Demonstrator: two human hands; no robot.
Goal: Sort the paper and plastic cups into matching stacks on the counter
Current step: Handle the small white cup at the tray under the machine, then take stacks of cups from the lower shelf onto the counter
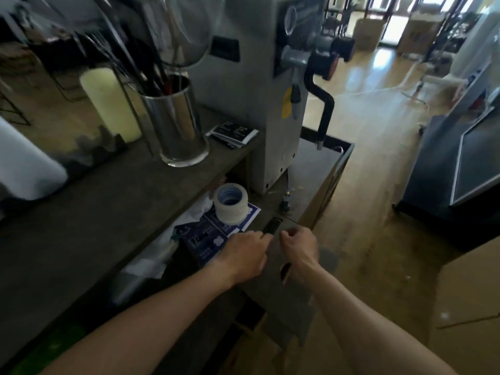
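A dark counter point(113, 212) ran along the left of the frame in a room lit from bright doorways at upper right. It carried a metal canister point(176, 125) of utensils, a cream candle point(111, 101) and a grey machine point(259, 77). On the lower ledge at centre, a pale ringed stack point(230, 203) stood on blue printed sheets point(211, 234); it may have been nested paper cups, but that could not be told for sure. Just below it, the left hand point(243, 255) and the right hand point(299, 247) were close together, fingers curled inward beside a small dark object point(271, 226). Whether either gripped anything could not be told. No plastic cups were visible and no matched stacks showed on the counter, so the sorting appeared barely begun.
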